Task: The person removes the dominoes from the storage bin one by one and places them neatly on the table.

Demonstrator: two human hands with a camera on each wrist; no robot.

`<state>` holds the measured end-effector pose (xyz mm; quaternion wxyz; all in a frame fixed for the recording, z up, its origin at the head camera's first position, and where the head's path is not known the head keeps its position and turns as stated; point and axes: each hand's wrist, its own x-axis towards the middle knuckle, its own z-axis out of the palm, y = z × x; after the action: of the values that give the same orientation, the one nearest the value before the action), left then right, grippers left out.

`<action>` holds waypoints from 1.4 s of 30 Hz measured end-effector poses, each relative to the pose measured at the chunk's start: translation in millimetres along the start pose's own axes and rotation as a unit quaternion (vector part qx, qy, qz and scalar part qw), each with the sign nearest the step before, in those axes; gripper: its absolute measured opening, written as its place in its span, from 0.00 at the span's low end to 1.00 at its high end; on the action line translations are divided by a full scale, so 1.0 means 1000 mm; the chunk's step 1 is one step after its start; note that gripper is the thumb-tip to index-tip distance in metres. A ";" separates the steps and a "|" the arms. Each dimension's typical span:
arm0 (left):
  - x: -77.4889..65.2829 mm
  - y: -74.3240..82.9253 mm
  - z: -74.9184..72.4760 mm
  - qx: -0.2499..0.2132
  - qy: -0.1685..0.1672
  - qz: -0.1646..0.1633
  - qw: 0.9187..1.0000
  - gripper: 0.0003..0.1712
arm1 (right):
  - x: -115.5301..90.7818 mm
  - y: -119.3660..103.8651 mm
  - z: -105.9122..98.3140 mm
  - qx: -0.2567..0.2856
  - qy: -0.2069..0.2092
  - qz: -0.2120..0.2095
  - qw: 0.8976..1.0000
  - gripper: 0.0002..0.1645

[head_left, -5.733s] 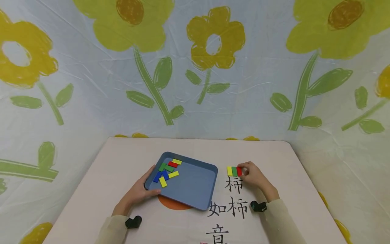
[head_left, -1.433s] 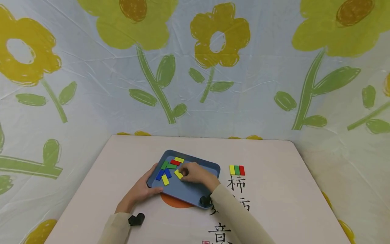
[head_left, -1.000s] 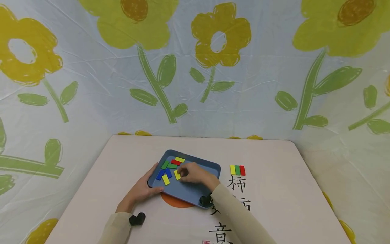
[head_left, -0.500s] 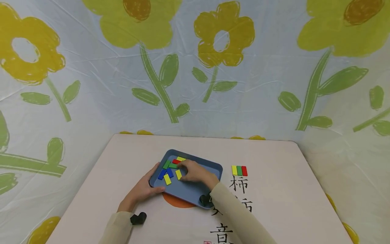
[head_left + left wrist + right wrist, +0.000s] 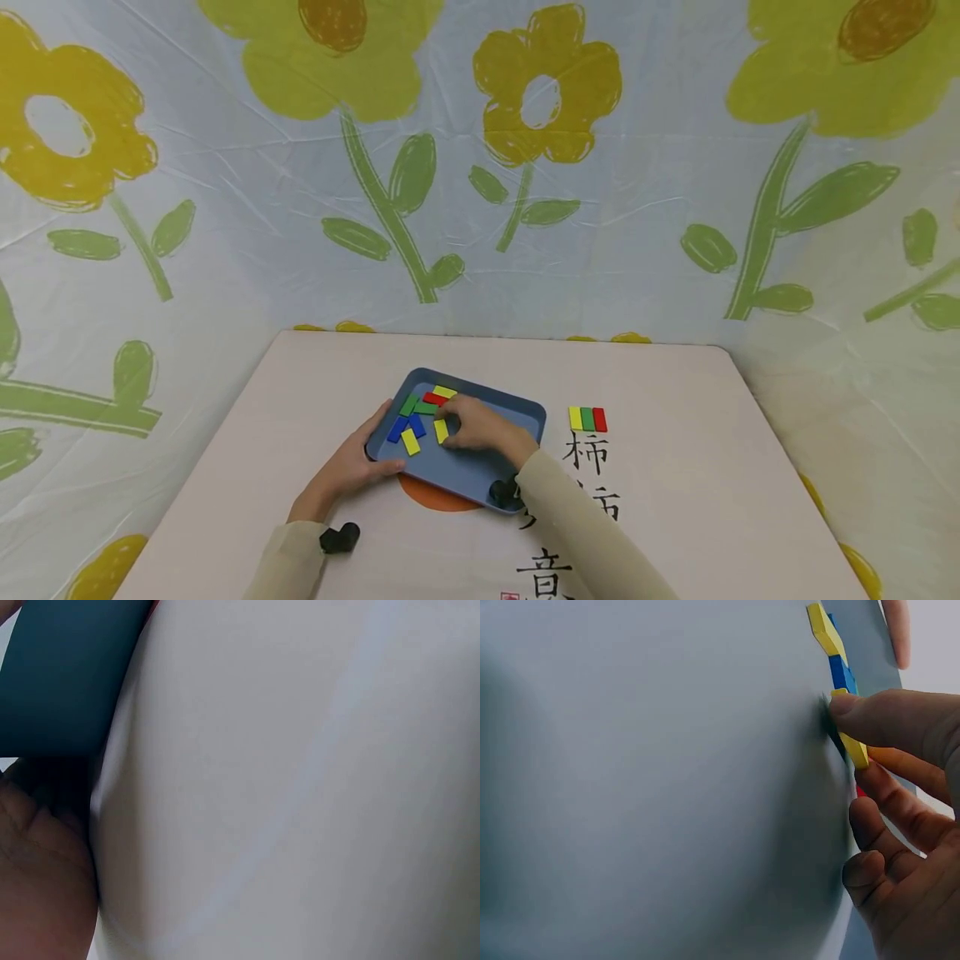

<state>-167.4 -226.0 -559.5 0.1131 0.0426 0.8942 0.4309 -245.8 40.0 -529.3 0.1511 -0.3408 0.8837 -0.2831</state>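
Note:
In the head view, my left hand [image 5: 341,475] grips the left corner of a blue-grey tray [image 5: 480,479], thumb along the near rim. Over the tray's middle my right hand [image 5: 480,425] pinches a yellow tile [image 5: 441,432] between thumb and fingertips. That tile's end shows tilted off the tray floor in the right wrist view, under the thumb [image 5: 877,716]. Left of it lie another yellow tile [image 5: 410,442], blue tiles [image 5: 398,429], green tiles [image 5: 408,405], a red tile [image 5: 433,398] and a yellow tile [image 5: 445,391] at the back. My right hand partly covers the red one.
On the table [image 5: 675,467], right of the tray, a yellow tile [image 5: 575,418], a green tile [image 5: 588,419] and a red tile [image 5: 600,419] stand side by side in a row. Black printed characters run below them. A flowered cloth [image 5: 637,250] hangs behind the table.
My right hand has left the red tile in the row and come over to the tray. The yellow tile there has turned more lengthwise in its fingers. My left hand stays on the tray.

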 end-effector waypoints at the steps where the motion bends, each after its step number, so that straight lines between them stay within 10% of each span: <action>1: 0.000 0.000 0.000 -0.001 0.000 0.001 1.000 0.64 | -0.001 0.002 0.000 -0.001 0.002 -0.001 1.000 0.26; 42: 0.000 -0.001 0.000 -0.022 -0.010 0.009 1.000 0.64 | -0.116 0.100 -0.105 0.041 0.137 0.139 0.980 0.28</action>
<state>-167.3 -226.3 -560.4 0.1189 0.0522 0.8831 0.4509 -261.8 222.5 -497.8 0.0803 -0.1657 0.9225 -0.3394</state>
